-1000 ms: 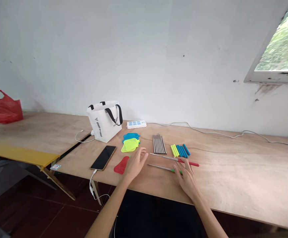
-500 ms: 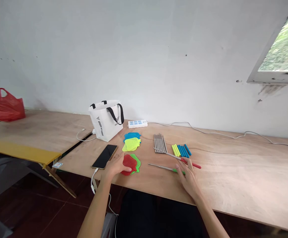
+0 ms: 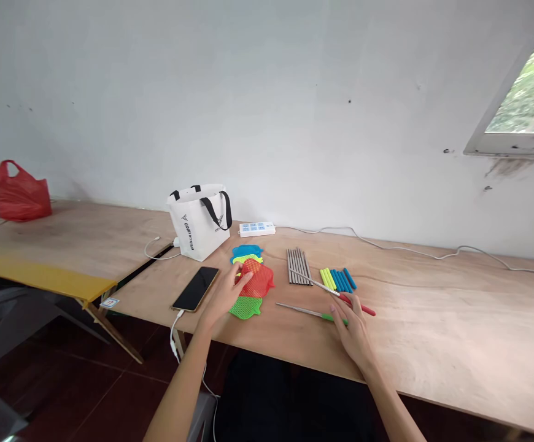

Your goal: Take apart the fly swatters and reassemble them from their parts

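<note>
My left hand (image 3: pixel 223 293) pinches the edge of a red mesh fly swatter head (image 3: pixel 258 280), raised over the others. Below it lies a green swatter head (image 3: pixel 245 308), with a partly covered yellow one (image 3: pixel 252 258) and a blue one (image 3: pixel 245 250) farther back. My right hand (image 3: pixel 353 328) has its fingers on the red grip of a metal swatter rod (image 3: pixel 326 287), whose thin end reaches over several bare metal rods (image 3: pixel 298 265). Near its thumb lies a second rod with a green grip (image 3: pixel 302 309). Yellow grips (image 3: pixel 328 279) and blue grips (image 3: pixel 342 280) sit in a row beyond.
A phone (image 3: pixel 196 288) on a cable lies left of the swatter heads. Behind it stands a white tote bag (image 3: pixel 200 230), beside a power strip (image 3: pixel 256 229). A cord (image 3: pixel 386 247) runs along the wall. A red plastic bag (image 3: pixel 18 193) rests on the left table.
My left hand has lifted the red swatter head off the green one and moved it right and away from me. The green head is now more exposed. My right hand has barely moved.
</note>
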`<state>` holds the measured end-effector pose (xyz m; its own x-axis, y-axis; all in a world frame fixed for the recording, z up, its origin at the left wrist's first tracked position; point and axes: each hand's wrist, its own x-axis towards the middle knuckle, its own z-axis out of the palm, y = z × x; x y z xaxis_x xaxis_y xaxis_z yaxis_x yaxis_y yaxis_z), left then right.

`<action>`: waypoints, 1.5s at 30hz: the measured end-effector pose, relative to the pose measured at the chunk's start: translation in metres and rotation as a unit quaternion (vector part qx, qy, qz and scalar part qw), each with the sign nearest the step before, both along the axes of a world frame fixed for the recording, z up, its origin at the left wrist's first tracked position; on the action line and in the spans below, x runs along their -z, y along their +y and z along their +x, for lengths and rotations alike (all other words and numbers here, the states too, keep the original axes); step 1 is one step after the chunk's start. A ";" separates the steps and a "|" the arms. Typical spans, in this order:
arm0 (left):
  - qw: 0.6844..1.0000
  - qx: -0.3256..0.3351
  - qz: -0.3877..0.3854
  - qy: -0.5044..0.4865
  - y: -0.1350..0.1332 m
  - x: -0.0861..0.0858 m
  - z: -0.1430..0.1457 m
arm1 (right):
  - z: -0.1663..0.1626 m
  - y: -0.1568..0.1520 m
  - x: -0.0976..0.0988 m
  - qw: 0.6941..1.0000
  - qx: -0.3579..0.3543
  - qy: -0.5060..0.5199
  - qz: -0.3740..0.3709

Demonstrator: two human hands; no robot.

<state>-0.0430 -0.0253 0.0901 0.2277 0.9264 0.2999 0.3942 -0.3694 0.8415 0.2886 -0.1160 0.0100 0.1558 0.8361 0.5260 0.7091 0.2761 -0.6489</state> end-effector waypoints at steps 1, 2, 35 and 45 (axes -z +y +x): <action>0.999 -0.012 0.003 -0.046 0.001 0.002 0.007 | 0.000 0.000 -0.001 1.000 0.005 0.009 0.003; 0.996 -0.021 0.001 -0.085 0.002 0.005 0.013 | 0.000 0.000 -0.002 1.000 0.011 0.016 0.006; 0.930 -0.002 -0.137 -0.341 0.020 0.040 0.044 | -0.002 -0.009 -0.010 0.992 -0.068 0.102 -0.012; 0.936 0.013 -0.133 -0.326 0.016 0.034 0.042 | -0.003 -0.008 -0.011 0.994 -0.070 0.084 0.004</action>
